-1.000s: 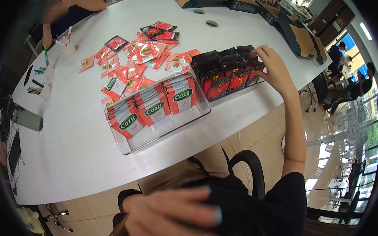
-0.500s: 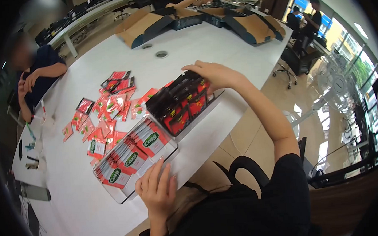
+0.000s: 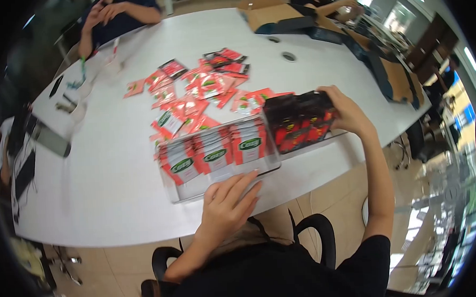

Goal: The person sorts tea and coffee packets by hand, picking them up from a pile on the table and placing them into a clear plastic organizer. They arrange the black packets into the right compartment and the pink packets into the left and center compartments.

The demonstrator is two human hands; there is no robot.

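Observation:
My left hand (image 3: 230, 199) is open with fingers stretched out, fingertips at the front rim of a clear tray (image 3: 192, 192). Three rows of red-and-white sachets (image 3: 215, 152) with a green "Cozy" label stand in that tray. Against its right side are black-and-red packets (image 3: 300, 124), packed upright in a second container. My right hand (image 3: 347, 112) is closed round their right end, thumb side over the top edge. Behind the tray lies a loose heap of red sachets (image 3: 193, 94), some with black parts.
Opened cardboard boxes (image 3: 285, 21) lie at the table's far right. A person (image 3: 115, 16) sits across, hands together. Cups with pens (image 3: 77, 110) and a grey-green cylinder (image 3: 51, 138) stand at the left. The white table (image 3: 108, 207) has its near edge just before me.
My view has turned, so the trays, sachets and boxes appear shifted right and levelled. Both hands keep about the same places at the trays.

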